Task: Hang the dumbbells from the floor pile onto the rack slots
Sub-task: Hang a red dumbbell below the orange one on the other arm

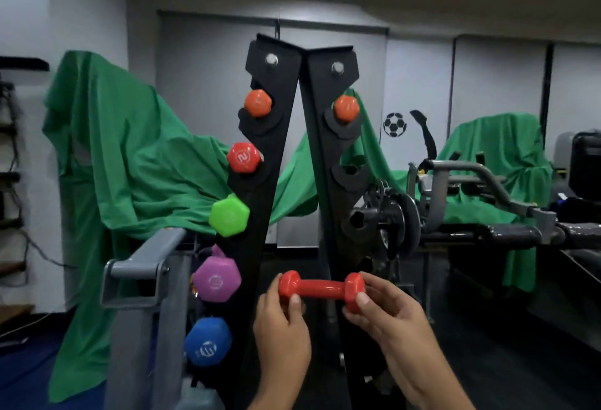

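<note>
Both hands are on a small red dumbbell point(322, 289), held level in front of the black rack point(276, 149), low between its two uprights. The left hand point(281, 334) pinches the left head, the right hand point(387, 315) grips the right head. The left upright already carries orange, red, green, purple and blue dumbbells top to bottom (the right upright shows one orange dumbbell point(346, 107) up top).
</note>
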